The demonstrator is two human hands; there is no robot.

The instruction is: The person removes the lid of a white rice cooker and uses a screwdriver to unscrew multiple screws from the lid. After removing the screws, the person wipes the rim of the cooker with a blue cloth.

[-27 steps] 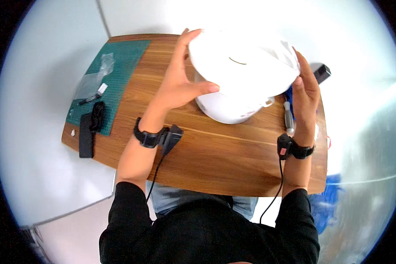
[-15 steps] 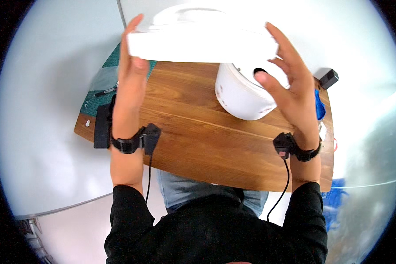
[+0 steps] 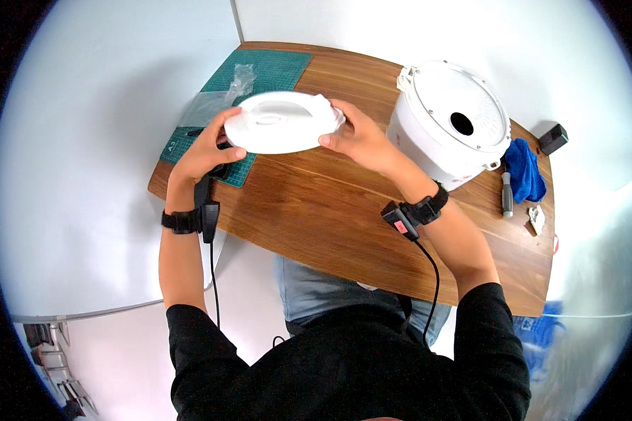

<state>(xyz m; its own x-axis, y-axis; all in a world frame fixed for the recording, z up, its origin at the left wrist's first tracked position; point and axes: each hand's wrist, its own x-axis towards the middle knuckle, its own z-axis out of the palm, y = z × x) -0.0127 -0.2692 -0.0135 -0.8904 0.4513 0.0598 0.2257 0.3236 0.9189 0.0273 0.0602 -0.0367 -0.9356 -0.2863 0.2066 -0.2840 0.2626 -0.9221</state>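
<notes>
A white lid (image 3: 277, 125) is held up above the wooden table (image 3: 344, 210), tilted, partly over the green mat (image 3: 277, 64). The left hand (image 3: 207, 149) grips its left rim and the right hand (image 3: 361, 140) its right rim, each pinching between thumb and fingers. To the right, apart from the lid, stands a white pot (image 3: 420, 137); beyond it lie a grey-handled screwdriver (image 3: 507, 200), a blue cloth (image 3: 527, 172) and a black block (image 3: 553, 139).

White lid (image 3: 274, 133), white pot (image 3: 425, 137), green gridded mat (image 3: 277, 67), brown wood-grained table (image 3: 330, 203), blue cloth (image 3: 527, 175), black shirt (image 3: 372, 372)
</notes>
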